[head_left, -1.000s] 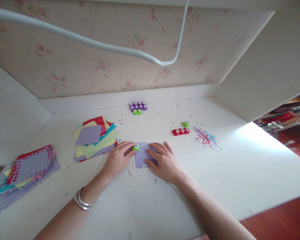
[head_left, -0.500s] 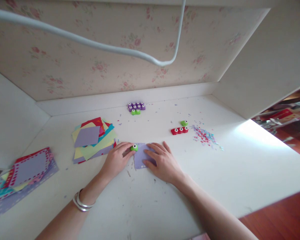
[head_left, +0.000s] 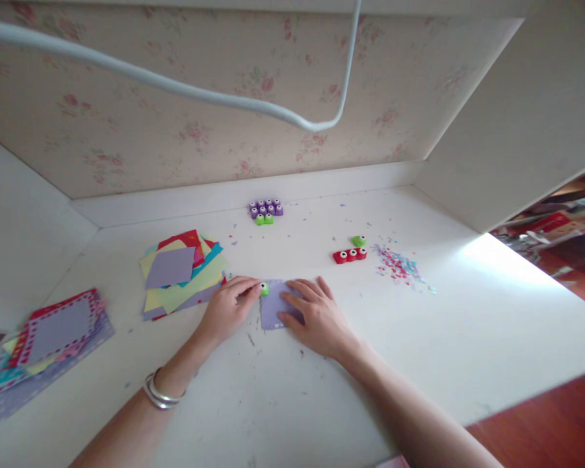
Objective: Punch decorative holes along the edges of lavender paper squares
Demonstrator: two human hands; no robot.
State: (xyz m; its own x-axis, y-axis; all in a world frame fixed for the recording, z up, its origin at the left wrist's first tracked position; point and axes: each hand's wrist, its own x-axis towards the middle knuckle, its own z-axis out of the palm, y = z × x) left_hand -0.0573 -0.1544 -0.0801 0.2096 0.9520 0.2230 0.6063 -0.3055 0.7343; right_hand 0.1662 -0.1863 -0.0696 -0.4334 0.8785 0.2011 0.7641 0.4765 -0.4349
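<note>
Left grip (head_left: 227, 309): we pinch green punch (head_left: 264, 290) | right grip (head_left: 316, 318): spread flat, lilac sheet (head_left: 272, 313) beneath it | we judge sheet light, easily creased; punch rigid, smooth, best held by its sides.

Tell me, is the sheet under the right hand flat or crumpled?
Flat: the sheet lies smooth on the table, though the right hand hides part.
</note>
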